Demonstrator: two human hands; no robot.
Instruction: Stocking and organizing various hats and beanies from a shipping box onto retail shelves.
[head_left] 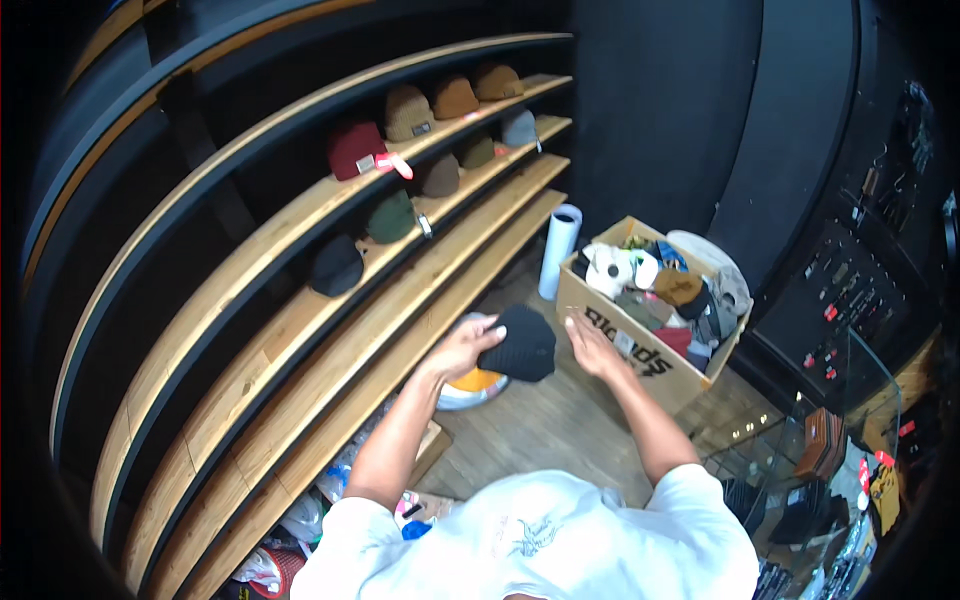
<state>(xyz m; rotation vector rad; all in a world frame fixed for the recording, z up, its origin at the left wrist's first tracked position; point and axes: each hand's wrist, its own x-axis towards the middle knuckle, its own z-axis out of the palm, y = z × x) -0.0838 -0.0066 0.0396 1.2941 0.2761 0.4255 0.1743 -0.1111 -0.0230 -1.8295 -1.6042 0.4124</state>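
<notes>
A black knit beanie is in my left hand, pinched at its left edge between thumb and fingers. It hangs in front of me above the floor. My right hand is just to the right of the beanie, apart from it, with fingers stretched out and nothing in them. On the shelves to the left stand several beanies, among them a maroon one, a tan one, a dark green one and a dark one. Some carry tags.
Behind my right hand stands an open cardboard box heaped with caps and beanies. A white tube leans beside it. Long wooden shelves curve along the left. A glass case with wallets is at the lower right; plastic bags lie at lower left.
</notes>
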